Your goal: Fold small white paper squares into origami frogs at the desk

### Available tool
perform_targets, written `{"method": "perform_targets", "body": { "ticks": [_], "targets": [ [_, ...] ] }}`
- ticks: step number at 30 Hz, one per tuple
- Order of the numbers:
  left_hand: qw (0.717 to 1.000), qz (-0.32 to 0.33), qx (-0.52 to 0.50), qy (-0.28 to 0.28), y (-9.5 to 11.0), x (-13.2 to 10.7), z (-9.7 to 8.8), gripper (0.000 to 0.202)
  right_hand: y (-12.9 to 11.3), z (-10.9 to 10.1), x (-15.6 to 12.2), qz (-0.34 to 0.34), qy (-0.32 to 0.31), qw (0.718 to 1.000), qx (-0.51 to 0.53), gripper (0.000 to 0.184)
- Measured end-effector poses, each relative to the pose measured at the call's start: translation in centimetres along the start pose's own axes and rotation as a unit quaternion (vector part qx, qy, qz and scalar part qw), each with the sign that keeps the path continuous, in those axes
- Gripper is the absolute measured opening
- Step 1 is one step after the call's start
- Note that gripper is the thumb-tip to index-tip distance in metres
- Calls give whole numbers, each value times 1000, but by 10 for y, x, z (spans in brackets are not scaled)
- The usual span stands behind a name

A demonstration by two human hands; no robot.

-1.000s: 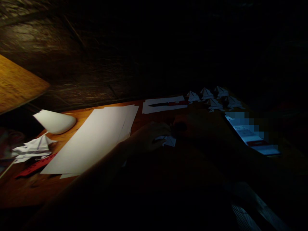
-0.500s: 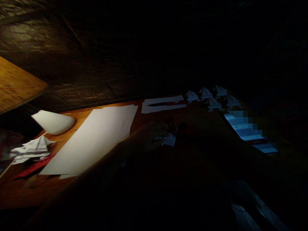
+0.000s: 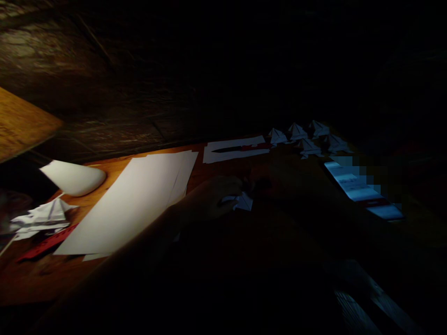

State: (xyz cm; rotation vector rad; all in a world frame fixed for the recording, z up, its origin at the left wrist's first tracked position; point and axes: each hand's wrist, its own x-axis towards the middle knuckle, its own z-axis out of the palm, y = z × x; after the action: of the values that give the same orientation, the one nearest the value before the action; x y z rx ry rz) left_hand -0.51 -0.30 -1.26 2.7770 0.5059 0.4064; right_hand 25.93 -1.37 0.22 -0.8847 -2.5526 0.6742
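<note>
A small folded piece of white paper (image 3: 244, 202) is at the middle of the wooden table (image 3: 38, 279), in dim light. My left hand (image 3: 218, 195) is closed on its left side, with the paper's pointed corner showing past the fingers. At the paper's upper right edge is my right hand (image 3: 267, 181), deep in shadow; its fingers are too dark to make out fully. To the left of my left hand lie large white paper sheets (image 3: 136, 200), partly under the forearm.
Several folded paper figures (image 3: 309, 147) stand at the back right. A knife (image 3: 226, 150) with a red handle lies on paper strips (image 3: 233, 143). A lit phone (image 3: 359, 186) is at right. On the left are a white lamp-like object (image 3: 75, 178), crumpled folded paper (image 3: 45, 217) and a red ruler (image 3: 47, 244).
The view has shifted slightly, so most things sit a little further left. Both hands remain at the folded paper, with hardly any other movement.
</note>
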Motion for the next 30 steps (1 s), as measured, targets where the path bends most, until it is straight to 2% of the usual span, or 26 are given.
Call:
{"method": "perform_targets", "body": {
  "ticks": [5,10,19,25,30],
  "targets": [
    [1000,-1,-18,3,0,1,1,15,0,2,2,0,8,1000,17,5],
    [1000,-20,-16,5,3,0,2,19,2,1,2,6,-20,999,35,12],
    [1000,-7,-18,13,3,1,1,14,-7,-9,2,31,-43,999,9,17],
    [1000,-25,-17,4,5,1,0,13,5,-5,4,13,-55,997,52,17],
    [1000,-12,-11,2,3,1,1,15,-5,-9,4,32,-58,998,5,16]
  ]
}}
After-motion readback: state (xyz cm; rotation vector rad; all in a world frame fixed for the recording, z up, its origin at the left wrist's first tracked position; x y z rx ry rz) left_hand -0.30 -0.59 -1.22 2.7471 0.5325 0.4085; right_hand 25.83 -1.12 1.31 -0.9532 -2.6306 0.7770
